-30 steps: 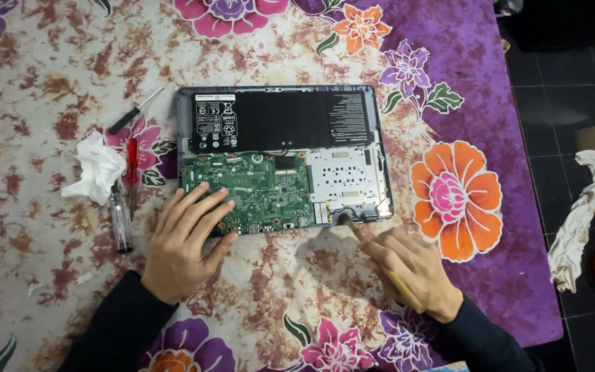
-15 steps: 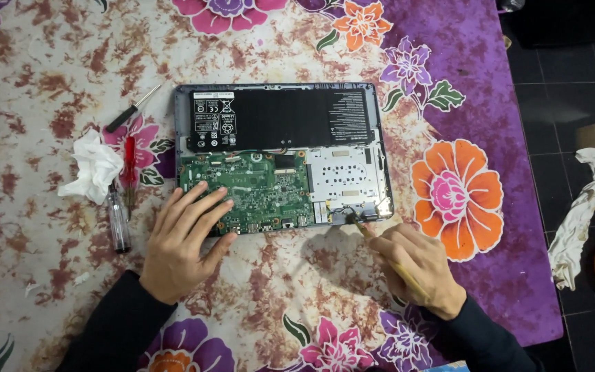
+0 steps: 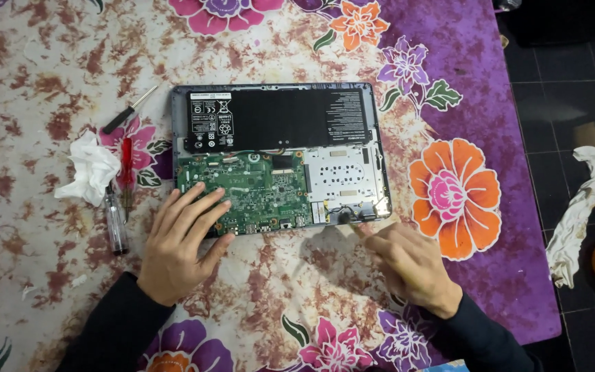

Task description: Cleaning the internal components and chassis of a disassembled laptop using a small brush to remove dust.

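Lying long axis left-right, opened laptop [image 3: 280, 155], left hand [image 3: 184, 244] flat on it

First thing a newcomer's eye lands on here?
The opened laptop at the centre of the flowered tablecloth, its black battery above a green circuit board. The left hand lies flat on the board's lower left; the right hand works a tool at the laptop's lower right corner. Screwdrivers and a crumpled tissue lie to the left.
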